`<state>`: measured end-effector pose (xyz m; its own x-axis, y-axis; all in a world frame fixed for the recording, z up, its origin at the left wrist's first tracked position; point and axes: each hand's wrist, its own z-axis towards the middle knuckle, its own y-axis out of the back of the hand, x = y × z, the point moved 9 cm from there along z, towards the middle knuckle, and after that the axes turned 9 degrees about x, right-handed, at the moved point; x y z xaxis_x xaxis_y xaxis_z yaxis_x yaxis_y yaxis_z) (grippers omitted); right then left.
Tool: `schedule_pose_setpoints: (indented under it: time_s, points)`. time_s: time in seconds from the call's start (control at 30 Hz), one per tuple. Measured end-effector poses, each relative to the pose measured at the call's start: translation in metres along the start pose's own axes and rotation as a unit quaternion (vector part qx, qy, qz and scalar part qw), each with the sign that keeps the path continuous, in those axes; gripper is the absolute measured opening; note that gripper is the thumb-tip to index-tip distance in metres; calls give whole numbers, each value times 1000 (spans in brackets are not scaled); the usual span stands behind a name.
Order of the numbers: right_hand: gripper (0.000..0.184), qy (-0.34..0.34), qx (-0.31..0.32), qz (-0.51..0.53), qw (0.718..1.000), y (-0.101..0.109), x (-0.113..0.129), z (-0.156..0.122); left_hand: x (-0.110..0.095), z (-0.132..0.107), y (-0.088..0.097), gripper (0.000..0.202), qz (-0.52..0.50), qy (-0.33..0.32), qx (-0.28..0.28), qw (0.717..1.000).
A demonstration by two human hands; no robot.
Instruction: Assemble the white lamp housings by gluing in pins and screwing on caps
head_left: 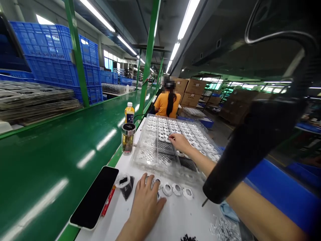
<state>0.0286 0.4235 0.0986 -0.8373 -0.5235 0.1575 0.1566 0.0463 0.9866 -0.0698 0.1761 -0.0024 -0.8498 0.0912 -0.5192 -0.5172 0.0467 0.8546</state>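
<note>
My left hand (146, 202) rests on the white table (175, 217), fingers spread over the left end of a row of white ring parts (177, 189). Part of that row is hidden under the fingers. Over the clear plastic tray (146, 155), my right hand (181, 143) pinches the edge of a white ring part (167, 138) in one of its compartments. Many such rings fill the tray's far and right compartments, while the near left ones show bare patterned plastic. A black electric screwdriver (233, 160) hangs in front of my right forearm, its bit pointing down.
Left of my hand lie a phone (95, 197), a red marker (108, 202) and a bag of black bits (126, 187). A glass tea bottle (128, 142) and a juice bottle (129, 113) stand behind. Screws (225, 229) lie front right. A green conveyor (62, 160) runs left; a person (167, 102) sits ahead.
</note>
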Motion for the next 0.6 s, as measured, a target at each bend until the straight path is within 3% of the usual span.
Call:
schedule_pose_setpoints:
  time_s: [0.13, 0.23, 0.4, 0.6]
  points:
    - [33, -12, 76, -19, 997, -12, -7, 61, 5, 7, -7, 56, -10, 13, 28, 999]
    - [31, -2, 159, -31, 987, -24, -8, 90, 10, 12, -13, 63, -41, 23, 50, 998]
    - [30, 3, 255, -46, 966, -38, -8, 105, 17, 17, -15, 69, -83, 42, 57, 994]
    - [33, -20, 252, -35, 967, -36, -11, 109, 20, 19, -16, 65, -98, 47, 60, 992]
